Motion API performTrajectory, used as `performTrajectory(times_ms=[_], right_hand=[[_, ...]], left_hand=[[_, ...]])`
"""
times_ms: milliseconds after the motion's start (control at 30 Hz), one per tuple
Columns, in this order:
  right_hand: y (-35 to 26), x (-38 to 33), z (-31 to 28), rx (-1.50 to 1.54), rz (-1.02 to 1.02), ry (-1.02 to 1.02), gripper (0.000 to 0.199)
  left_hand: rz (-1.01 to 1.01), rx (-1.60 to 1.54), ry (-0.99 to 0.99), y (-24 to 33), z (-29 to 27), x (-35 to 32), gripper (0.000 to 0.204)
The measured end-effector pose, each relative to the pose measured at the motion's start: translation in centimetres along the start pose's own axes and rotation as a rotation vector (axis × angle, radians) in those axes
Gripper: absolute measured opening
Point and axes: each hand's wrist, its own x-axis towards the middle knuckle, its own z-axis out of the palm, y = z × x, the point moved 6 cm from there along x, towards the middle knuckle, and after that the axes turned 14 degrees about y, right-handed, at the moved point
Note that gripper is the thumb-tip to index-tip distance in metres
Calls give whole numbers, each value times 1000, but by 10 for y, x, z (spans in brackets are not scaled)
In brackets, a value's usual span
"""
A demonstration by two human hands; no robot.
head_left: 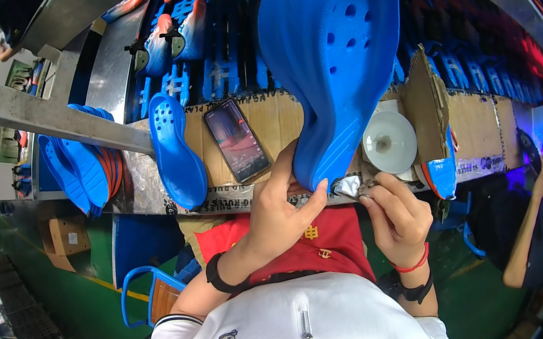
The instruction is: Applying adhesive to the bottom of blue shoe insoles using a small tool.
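My left hand (284, 202) grips the heel end of a large blue perforated foam clog (330, 61), held up sole-side toward me in the middle of the view. My right hand (399, 217) is just right of the heel, fingers pinched on a small silvery piece (351, 185) pressed at the clog's lower edge. A second blue clog (174, 150) lies on the cardboard-covered bench (279, 112) to the left, beside a smartphone (238, 139) with a lit screen.
A white bowl (388, 142) and a cardboard divider (427, 108) stand right of the clog. A stack of blue and orange soles (79, 171) lies at the left. Racks of clogs (187, 28) line the back. Another person's arm (528, 224) is at the right. A blue chair (146, 290) stands below.
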Motion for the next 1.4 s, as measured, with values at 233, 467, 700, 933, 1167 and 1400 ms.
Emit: performTrajectory(times_ms=[233, 467, 700, 933, 1167, 1400], right_hand=[[-1, 0, 3, -66, -40, 10, 18], [4, 1, -2, -79, -27, 24, 18], [4, 1, 1, -26, 0, 22, 18], [5, 2, -1, -23, 2, 31, 18], [1, -2, 3, 6, 5, -9, 18], [1, -2, 3, 2, 20, -8, 18]], left_hand=[[4, 3, -4, 2, -1, 0, 57], [11, 11, 2, 3, 1, 1, 57], [17, 7, 4, 3, 0, 1, 57], [23, 4, 2, 3, 0, 0, 56], [42, 18, 8, 6, 0, 0, 56], [52, 6, 20, 5, 0, 0, 55]])
